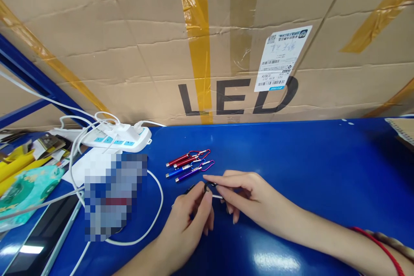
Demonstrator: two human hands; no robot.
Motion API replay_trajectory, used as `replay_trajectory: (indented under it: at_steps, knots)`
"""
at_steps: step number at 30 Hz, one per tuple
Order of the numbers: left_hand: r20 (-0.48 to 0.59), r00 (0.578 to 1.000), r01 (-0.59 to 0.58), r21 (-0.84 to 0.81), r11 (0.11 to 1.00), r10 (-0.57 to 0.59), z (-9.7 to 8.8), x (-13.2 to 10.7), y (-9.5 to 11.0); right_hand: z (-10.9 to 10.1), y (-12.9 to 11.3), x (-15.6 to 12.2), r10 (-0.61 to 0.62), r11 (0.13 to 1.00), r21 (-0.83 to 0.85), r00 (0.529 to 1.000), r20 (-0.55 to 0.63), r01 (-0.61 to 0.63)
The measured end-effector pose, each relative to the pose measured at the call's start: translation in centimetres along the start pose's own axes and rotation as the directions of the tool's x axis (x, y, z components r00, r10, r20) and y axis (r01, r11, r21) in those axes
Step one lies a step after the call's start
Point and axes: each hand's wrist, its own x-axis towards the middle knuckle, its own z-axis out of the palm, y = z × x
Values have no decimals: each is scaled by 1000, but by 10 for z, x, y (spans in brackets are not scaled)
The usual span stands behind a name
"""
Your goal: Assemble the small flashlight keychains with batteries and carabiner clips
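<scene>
My left hand (193,217) is closed, its thumb and index finger pinching a small black carabiner clip (211,183). A dark end of something, perhaps the body attached to the clip, shows behind the left fingers; most of it is hidden. From the right, my right hand (247,192) pinches the other side of the clip with thumb and forefinger. A thin white stick-like piece (217,196) pokes out between the two hands. Just beyond them lie two red keychain penlights (186,160), a blue one (178,171) and a purple one (189,175), each with a coloured carabiner clip.
A white power strip (139,140) with tangled cables stands at the back left of the blue table (307,159). Near it are a blurred-out item (116,198), a tablet-like device (42,233) and a green packet (29,189). A large cardboard box (145,51) walls off the back.
</scene>
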Motion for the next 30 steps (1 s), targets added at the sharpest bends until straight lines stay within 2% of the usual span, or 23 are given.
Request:
replay_trajectory:
  at_steps: [2, 5, 7, 8, 13, 16, 22, 26, 30]
  knots:
    - [24, 999, 35, 8, 999, -35, 1, 0, 0, -4, -1, -1, -70, 985, -156, 997, 13, 71]
    - [-17, 999, 49, 33, 998, -48, 3, 0, 0, -8, -3, -4, -210, 876, -432, 976, 60, 215]
    - [-17, 998, 66, 45, 997, -65, 4, -1, -1, -9, -5, -6, -219, 804, -545, 970, 104, 239]
    - [-11, 998, 68, 55, 996, -67, 4, -1, -1, -10, -5, -6, -197, 795, -562, 973, 117, 229]
    - [17, 1000, -3, 156, 988, 1, 3, -4, -6, -11, -6, -2, -134, 864, -458, 973, 190, 208]
    - [20, 1000, -1, 154, 988, -2, 0, -4, -6, -11, -7, 0, -155, 845, -479, 966, 206, 237]
    - [-14, 999, -29, 154, 988, 32, -1, -4, -2, -2, -3, 1, -232, 790, -555, 965, 120, 259]
    - [-25, 998, -55, 150, 987, 60, 3, -3, -3, 1, 5, 2, -263, 843, -479, 964, 28, 244]
    - [-3, 1000, 7, 90, 996, -6, 5, -1, -4, -1, 10, 3, -259, 886, -396, 966, 9, 241]
